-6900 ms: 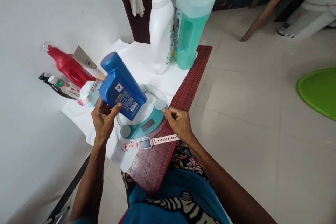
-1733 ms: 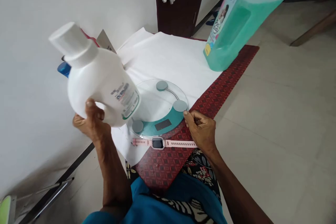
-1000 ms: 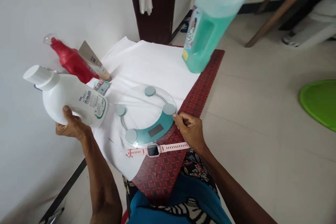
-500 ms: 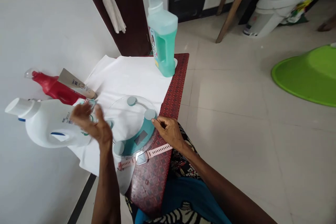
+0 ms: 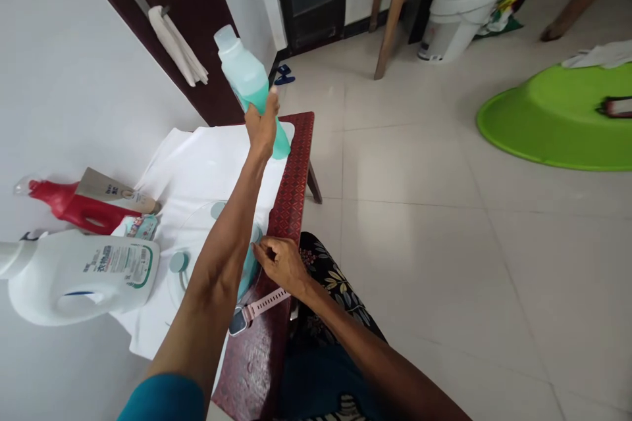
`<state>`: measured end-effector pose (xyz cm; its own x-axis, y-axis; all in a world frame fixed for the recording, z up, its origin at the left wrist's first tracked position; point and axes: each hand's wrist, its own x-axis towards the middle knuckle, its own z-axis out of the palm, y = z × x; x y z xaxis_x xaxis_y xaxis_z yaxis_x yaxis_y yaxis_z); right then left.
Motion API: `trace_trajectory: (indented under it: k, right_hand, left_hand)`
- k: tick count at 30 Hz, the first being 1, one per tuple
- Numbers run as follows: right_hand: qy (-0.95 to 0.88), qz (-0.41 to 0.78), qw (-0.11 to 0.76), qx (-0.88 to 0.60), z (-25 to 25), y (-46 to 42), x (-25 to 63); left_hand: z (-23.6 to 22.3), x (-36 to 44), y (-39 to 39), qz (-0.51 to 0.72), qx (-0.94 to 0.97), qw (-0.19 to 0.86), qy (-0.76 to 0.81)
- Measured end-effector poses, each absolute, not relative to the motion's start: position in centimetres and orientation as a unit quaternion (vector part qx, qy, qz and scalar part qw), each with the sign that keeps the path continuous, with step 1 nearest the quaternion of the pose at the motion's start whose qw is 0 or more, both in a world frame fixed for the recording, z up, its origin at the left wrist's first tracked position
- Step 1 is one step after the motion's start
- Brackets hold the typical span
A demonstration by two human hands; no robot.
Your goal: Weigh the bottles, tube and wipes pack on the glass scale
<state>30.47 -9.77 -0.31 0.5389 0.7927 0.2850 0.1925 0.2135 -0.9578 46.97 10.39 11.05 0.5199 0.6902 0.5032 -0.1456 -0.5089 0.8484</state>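
Note:
My left hand (image 5: 263, 123) is closed round a plastic bottle of green liquid (image 5: 244, 72), which tilts at the far end of the small table. My left forearm crosses over a round glass scale (image 5: 249, 266) with teal pads, hiding much of it. At the scale's right edge my right hand (image 5: 282, 266) has its fingers curled in, pinching the rim. A smartwatch with a pink strap (image 5: 266, 302) lies beside the scale, close under my right hand.
A white cloth (image 5: 197, 158) covers part of the red patterned table (image 5: 291, 194). Against the wall lie a white jug (image 5: 93, 276), a red bottle (image 5: 64, 200), a tube (image 5: 113, 191) and a small packet (image 5: 142, 227). A green tub (image 5: 543, 118) and white bucket (image 5: 457, 20) stand right.
My left hand has moved from beside the white jug to the green bottle and taken hold of it; the bottle now leans. My right hand stays at the scale's edge. The view has shifted.

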Motion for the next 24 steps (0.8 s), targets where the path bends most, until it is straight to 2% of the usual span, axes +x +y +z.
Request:
trace_trajectory:
  k: [3, 10, 17, 24]
  right_hand:
    - [-0.422, 0.221, 0.654, -0.588, -0.6, -9.7, 30.4]
    - [-0.43, 0.219, 0.664, -0.571, -0.5, -9.8, 30.5]
    - [-0.432, 0.234, 0.648, -0.582, -0.1, -10.0, 30.6]
    - [-0.426, 0.233, 0.641, -0.594, 0.4, -10.2, 30.6]
  left_hand:
    - [11.5, 47.0, 9.5, 0.468, 0.67, 0.514, 0.26]
    - [13.2, 41.0, 7.0, 0.571, 0.6, 0.474, 0.297]
    - [15.2, 34.0, 4.2, 0.59, 0.581, 0.488, 0.276]
    - [18.9, 24.6, 0.7, 0.628, 0.565, 0.454, 0.284]
